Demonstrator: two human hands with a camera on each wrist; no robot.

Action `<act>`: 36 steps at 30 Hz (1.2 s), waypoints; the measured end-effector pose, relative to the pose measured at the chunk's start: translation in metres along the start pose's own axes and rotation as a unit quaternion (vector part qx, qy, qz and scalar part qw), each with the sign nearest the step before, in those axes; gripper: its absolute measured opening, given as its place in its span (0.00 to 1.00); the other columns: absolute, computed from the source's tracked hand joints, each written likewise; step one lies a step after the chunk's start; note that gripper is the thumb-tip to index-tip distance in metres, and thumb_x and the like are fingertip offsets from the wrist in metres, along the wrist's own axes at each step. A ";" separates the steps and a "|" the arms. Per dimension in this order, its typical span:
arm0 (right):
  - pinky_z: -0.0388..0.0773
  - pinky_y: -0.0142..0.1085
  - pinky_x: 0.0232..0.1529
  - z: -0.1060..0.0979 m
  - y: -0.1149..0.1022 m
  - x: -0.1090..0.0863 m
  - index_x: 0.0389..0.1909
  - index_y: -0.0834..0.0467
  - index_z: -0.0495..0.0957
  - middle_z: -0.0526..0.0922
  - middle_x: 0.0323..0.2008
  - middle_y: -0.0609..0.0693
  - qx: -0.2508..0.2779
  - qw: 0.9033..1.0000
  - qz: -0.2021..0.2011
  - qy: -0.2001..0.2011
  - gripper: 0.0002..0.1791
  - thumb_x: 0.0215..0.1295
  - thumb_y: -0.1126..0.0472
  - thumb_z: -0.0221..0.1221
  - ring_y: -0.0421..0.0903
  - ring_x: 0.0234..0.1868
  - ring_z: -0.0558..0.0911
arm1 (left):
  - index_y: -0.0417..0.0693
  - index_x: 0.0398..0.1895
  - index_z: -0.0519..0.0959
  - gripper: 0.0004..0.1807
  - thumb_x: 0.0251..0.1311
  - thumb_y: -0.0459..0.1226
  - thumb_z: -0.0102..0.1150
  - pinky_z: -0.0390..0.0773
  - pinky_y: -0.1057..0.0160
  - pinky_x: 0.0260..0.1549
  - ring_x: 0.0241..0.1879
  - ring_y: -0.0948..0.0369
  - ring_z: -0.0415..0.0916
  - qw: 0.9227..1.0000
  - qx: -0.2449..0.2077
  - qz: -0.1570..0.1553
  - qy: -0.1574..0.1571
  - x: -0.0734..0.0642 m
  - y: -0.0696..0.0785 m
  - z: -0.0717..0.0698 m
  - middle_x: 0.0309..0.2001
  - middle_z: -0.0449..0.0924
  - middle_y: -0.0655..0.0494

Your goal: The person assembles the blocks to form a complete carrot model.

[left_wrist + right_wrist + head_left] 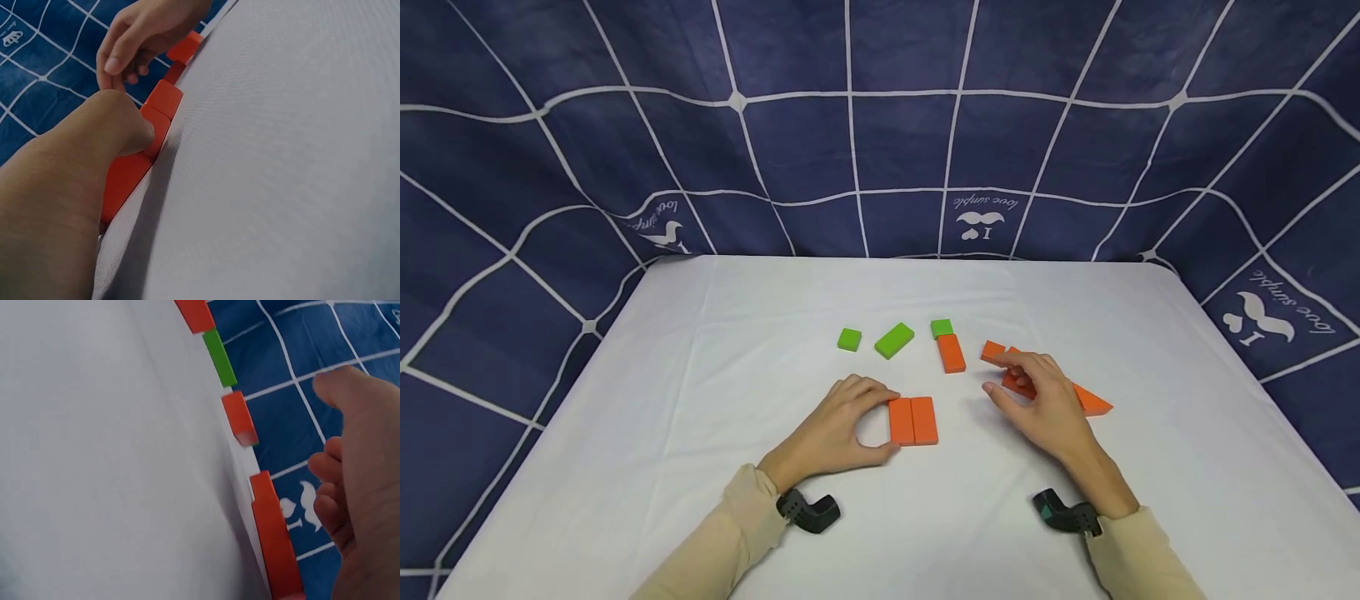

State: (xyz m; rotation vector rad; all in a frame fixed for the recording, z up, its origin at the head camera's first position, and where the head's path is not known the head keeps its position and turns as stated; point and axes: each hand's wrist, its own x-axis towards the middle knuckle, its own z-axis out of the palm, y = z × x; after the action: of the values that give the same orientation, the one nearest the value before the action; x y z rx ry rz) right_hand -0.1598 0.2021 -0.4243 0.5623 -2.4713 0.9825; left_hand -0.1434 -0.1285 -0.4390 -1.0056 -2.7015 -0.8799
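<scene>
Two orange rectangular blocks lie side by side in the middle of the white table. My left hand [837,429] pinches the left orange block [901,422], thumb at its near end and index finger at its far end; the right orange block [924,420] lies flush against it. In the left wrist view, the left hand [115,125] hides part of the orange pieces. Over the right side, my right hand [1047,408] hovers with fingers loosely bent and nothing between them. Beneath it are several orange pieces, including a pointed one [1092,401], partly covered by the hand.
Beyond the hands lie a small green block [849,339], a green rectangular block [894,341] and another small green block [941,327] touching an orange block [951,354]. A small orange piece [992,350] sits farther right. A dark blue checked cloth [895,142] hangs behind the table.
</scene>
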 end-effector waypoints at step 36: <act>0.67 0.29 0.30 -0.003 0.025 -0.007 0.53 0.56 0.84 0.83 0.46 0.51 -0.044 0.997 0.051 -0.034 0.17 0.64 0.60 0.70 0.39 0.30 0.70 | 0.54 0.63 0.80 0.33 0.54 0.53 0.73 0.71 0.56 0.61 0.58 0.65 0.69 1.000 0.001 -0.011 -0.007 -0.001 0.004 0.001 0.57 0.78 0.65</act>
State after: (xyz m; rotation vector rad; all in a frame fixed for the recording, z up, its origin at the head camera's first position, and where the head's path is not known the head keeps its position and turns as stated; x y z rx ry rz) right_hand -0.1655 0.2224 -0.4395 0.4518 -2.6128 0.9010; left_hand -0.1404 -0.1258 -0.4384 -0.9875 -2.7297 -0.8783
